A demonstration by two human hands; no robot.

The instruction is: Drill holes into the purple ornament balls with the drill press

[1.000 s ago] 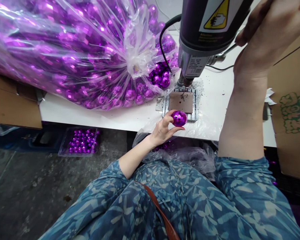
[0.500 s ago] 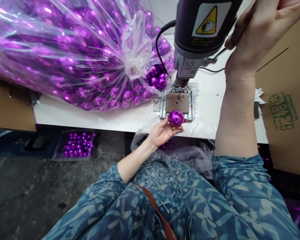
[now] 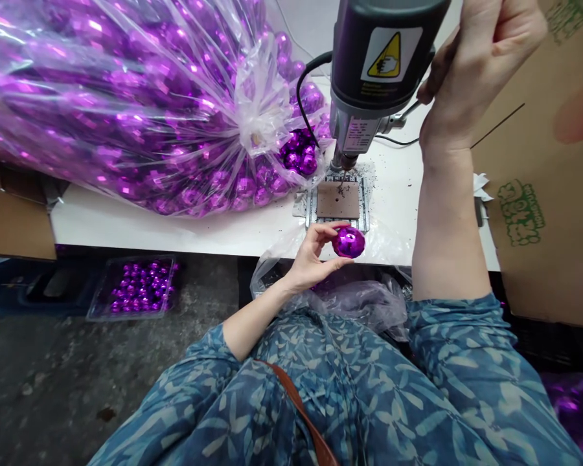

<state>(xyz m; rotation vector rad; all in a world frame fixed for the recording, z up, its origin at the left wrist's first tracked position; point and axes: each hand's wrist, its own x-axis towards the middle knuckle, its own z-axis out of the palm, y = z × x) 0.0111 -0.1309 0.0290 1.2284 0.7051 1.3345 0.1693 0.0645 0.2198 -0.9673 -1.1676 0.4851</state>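
Note:
My left hand (image 3: 315, 254) pinches a shiny purple faceted ball (image 3: 348, 242) at the front edge of the white table (image 3: 175, 223), just before the metal base plate (image 3: 337, 200) of a bench drill (image 3: 376, 65). A brown pad lies on that plate under the drill bit (image 3: 341, 178). My right hand (image 3: 471, 65) is raised at the drill's right side, fingers curled around its feed lever (image 3: 398, 118).
A big clear plastic bag (image 3: 140, 103) full of purple balls lies across the table's left. A clear tray of purple balls (image 3: 133, 294) sits on the floor below. Cardboard boxes stand at the right (image 3: 529, 194) and left (image 3: 14, 223). A plastic bag (image 3: 364, 301) hangs over my lap.
My left hand has turned the purple ball and drawn it slightly back from the plate toward the table edge. My right hand stays on the drill's lever.

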